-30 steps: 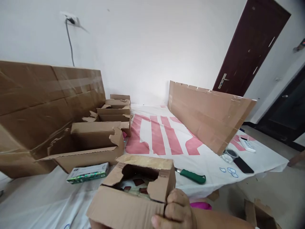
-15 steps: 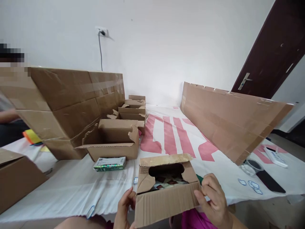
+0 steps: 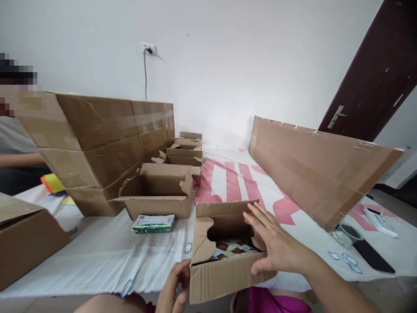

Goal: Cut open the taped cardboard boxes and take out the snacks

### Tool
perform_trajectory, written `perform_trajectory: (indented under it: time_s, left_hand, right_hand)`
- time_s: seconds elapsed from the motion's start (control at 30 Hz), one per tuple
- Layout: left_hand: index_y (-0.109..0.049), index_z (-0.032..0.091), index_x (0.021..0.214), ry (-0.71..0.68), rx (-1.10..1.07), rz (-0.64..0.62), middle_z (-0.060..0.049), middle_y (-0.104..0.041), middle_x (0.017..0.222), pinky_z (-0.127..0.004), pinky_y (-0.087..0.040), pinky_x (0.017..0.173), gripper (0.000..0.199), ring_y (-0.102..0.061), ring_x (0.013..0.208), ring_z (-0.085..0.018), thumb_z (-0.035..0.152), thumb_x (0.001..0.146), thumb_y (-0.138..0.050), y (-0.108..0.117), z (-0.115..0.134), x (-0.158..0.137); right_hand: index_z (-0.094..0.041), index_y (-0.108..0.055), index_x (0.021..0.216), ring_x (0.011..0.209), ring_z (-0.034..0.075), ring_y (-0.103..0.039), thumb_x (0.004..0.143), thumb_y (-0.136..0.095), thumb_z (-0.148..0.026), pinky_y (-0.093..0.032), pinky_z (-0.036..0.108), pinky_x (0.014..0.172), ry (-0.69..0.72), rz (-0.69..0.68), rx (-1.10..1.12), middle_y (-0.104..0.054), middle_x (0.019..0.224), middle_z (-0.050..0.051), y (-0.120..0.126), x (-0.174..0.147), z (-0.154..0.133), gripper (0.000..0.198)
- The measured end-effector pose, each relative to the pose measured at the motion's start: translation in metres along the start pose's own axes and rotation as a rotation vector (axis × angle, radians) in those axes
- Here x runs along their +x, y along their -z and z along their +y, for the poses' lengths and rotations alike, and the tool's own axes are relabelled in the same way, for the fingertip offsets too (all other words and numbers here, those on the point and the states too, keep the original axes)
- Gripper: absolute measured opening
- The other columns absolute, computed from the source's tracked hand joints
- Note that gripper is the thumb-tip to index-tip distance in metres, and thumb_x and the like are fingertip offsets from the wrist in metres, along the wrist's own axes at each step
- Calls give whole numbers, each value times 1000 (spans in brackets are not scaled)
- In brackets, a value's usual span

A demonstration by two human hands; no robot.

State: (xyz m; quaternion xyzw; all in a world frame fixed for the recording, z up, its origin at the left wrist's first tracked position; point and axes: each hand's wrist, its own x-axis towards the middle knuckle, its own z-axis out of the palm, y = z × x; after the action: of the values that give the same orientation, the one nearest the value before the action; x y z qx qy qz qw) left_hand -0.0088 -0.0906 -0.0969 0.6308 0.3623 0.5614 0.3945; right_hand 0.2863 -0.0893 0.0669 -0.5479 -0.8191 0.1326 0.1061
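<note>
A small cardboard box (image 3: 228, 278) sits at the near table edge, its top flaps raised and torn. Through the opening show several pale packets with dark red patches (image 3: 236, 248); their kind is unclear. My left hand (image 3: 172, 284) is curled against the box's lower left side, partly hidden by its edge. Over the right side of the box, my right hand (image 3: 276, 245) is spread, fingertips at the far flap and thumb by the front panel. A green and white packet (image 3: 153, 224) lies left of the box, before a larger open carton (image 3: 156, 208).
Taped cartons (image 3: 110, 161) form a wall on the left, with a person behind. Along it stand several open boxes (image 3: 184, 152). A cardboard panel (image 3: 312, 169) is on the right, near a clear cup (image 3: 347, 234) and a black phone-like slab (image 3: 374, 256).
My right hand has moved from the box's right edge up and left over its opening, fingers spreading. The far flap stands more upright. My left hand stays at the left side.
</note>
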Motion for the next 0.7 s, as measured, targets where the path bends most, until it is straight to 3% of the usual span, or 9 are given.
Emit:
perform_trajectory:
  time_s: [0.1, 0.2, 0.3, 0.37, 0.5, 0.57, 0.7]
  left_hand:
    - [-52, 32, 124, -4, -14, -10, -2, -51, 80, -33, -44, 73, 45, -49, 73, -21, 59, 90, -40, 0, -2, 1]
    - [-53, 31, 123, -1, -15, -6, -2, -52, 80, -32, -44, 72, 48, -50, 73, -21, 61, 86, -45, 0, -5, 0]
    - [-52, 30, 125, -16, 1, -8, -3, -53, 83, -32, -45, 72, 54, -52, 74, -22, 63, 82, -51, 1, -11, 0]
    - [-52, 29, 126, -43, 27, -6, -4, -54, 85, -32, -46, 72, 55, -53, 76, -23, 63, 82, -51, 2, -18, -1]
    - [-53, 28, 125, -130, 113, -17, -5, -58, 89, -30, -48, 66, 52, -57, 77, -23, 54, 80, -59, 4, -27, 1]
    - [-52, 26, 124, -128, 146, -18, -5, -59, 88, -29, -48, 65, 51, -58, 77, -23, 47, 79, -63, 5, -25, 3]
    - [-53, 25, 121, -79, 203, -30, -3, -59, 86, -28, -50, 65, 47, -59, 75, -20, 36, 78, -67, 4, -15, 6]
  right_hand:
    - [-17, -10, 153, 146, 38, 1, 51, -74, -73, -9, 57, 117, -30, -129, 0, -1, 160, 16, 0, 17, 9, 133]
    - [-18, -18, 152, 145, 41, -5, 52, -75, -72, -15, 59, 115, -52, -225, 12, -7, 160, 17, 4, 24, 12, 127]
    - [-21, -29, 150, 144, 42, -9, 52, -75, -72, -18, 60, 113, -21, -218, -3, -12, 159, 16, 9, 24, 10, 119]
    - [-21, -38, 145, 143, 39, -15, 64, -69, -72, -22, 57, 113, 23, -139, 13, -20, 157, 16, 12, 24, 6, 101]
    - [-19, -59, 126, 122, 26, -50, 89, -55, -53, -38, 40, 104, 126, 54, 58, -57, 130, 13, 10, 33, -8, 51]
    - [-20, -63, 120, 110, 23, -59, 88, -61, -44, -43, 35, 96, 166, -56, 18, -66, 117, 9, 7, 42, -17, 40]
    - [-20, -66, 115, 101, 28, -65, 82, -66, -42, -47, 34, 82, 131, -399, -147, -71, 110, 10, -2, 64, -27, 40]
